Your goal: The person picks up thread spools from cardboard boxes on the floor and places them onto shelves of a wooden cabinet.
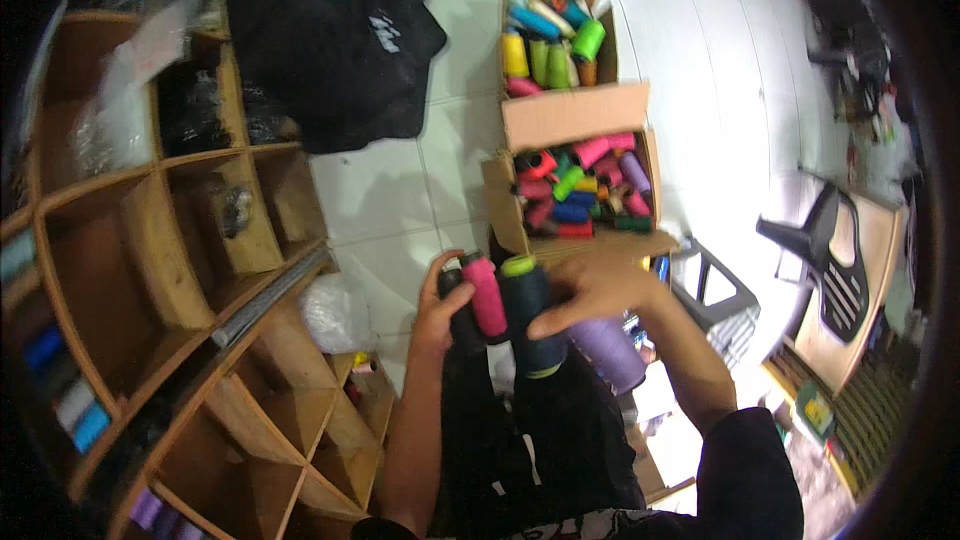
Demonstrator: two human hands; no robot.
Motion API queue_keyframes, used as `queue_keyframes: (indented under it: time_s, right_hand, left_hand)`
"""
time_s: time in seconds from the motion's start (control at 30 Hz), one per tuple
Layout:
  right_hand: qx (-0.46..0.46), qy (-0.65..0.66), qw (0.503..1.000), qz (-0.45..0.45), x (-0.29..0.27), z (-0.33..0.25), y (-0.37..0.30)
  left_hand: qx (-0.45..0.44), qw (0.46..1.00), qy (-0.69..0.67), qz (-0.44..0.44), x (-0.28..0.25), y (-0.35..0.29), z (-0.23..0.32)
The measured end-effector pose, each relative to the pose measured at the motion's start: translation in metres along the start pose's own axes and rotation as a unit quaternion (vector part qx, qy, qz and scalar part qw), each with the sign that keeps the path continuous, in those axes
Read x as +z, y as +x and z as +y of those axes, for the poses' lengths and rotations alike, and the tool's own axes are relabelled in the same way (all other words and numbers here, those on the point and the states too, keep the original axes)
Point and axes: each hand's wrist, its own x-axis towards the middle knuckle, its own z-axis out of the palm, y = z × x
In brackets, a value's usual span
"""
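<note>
In front of my body, my left hand (441,308) is closed around a pink thread spool (485,297) and a black spool (459,315) pressed side by side. My right hand (600,292) grips a large dark blue-green thread cone (528,320) with a yellow-green rim, its thumb across the side. Just below that hand shows a purple thread cone (608,354); whether my fingers touch it is hidden. Beyond my hands stands an open cardboard box (655,175) full of mixed coloured spools. Behind it, another box (508,2) holds green, blue and yellow spools.
Wooden cubbyhole shelves (150,250) run along the left, some with thread and plastic bags. Black printed garments (340,50) lie on the tiled floor at the far left. A dark plastic stool (712,285) and an upturned chair-like black frame (835,260) stand to the right.
</note>
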Motion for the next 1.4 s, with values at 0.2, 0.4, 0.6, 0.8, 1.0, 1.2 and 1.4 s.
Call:
queue_keyframes:
  time_s: [0.2, 0.4, 0.6, 0.8, 1.0, 1.2, 1.4]
  right_hand:
    - [0.033, -0.179, 0.982, -0.041, 0.077, -0.157, -0.002]
    - [0.002, -0.402, 0.895, -0.192, 0.205, -0.248, 0.027]
    - [-0.147, -0.348, 0.884, -0.274, 0.282, -0.347, 0.039]
    - [-0.007, 0.176, 0.96, -0.217, 0.339, -0.339, 0.011]
    - [0.172, 0.241, 0.887, -0.354, 0.28, -0.276, 0.005]
    - [0.1, 0.275, 0.822, -0.489, 0.243, -0.332, 0.03]
    - [-0.186, 0.129, 0.863, -0.452, 0.289, -0.46, 0.067]
  left_hand:
    - [0.091, 0.977, -0.184, -0.061, 0.003, -0.138, 0.036]
    - [0.173, 0.96, -0.218, -0.039, -0.068, -0.257, -0.029]
    - [0.342, 0.874, -0.344, -0.02, -0.104, -0.365, -0.004]
    - [0.498, 0.781, -0.377, -0.007, -0.144, -0.438, -0.012]
    - [0.562, 0.642, -0.437, 0.286, -0.181, -0.449, -0.078]
    - [0.657, 0.559, -0.437, 0.257, -0.172, -0.443, -0.059]
    - [0.682, 0.5, -0.447, 0.292, -0.156, -0.428, -0.051]
